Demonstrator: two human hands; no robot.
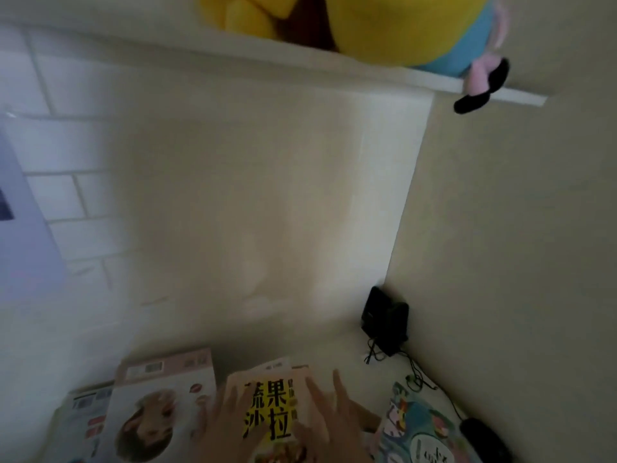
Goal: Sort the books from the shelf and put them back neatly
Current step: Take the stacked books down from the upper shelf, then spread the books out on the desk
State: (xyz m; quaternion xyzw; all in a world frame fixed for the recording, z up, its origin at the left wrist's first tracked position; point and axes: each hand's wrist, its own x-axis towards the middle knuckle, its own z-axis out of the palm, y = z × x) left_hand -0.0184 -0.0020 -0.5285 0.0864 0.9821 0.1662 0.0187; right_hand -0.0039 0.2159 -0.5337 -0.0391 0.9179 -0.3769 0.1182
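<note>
Several books lie flat on a pale surface at the bottom of the view. The middle book (270, 404) has large yellow and black characters on its cover. My left hand (218, 421) lies on its left edge with the fingers straight. My right hand (329, 417) rests on its right side, fingers spread and straight. To the left lies a pink and white book (160, 401) with a face on the cover, on top of another book (85, 414). A teal patterned book (422, 429) lies to the right. The white shelf (350, 73) runs across the top. The picture is blurred.
Yellow and blue plush toys (400, 25) sit on the shelf, one foot hanging over its edge. A black device (385, 317) with cables stands in the corner where the walls meet. A dark object (484, 441) lies at the bottom right. White tiles cover the left wall.
</note>
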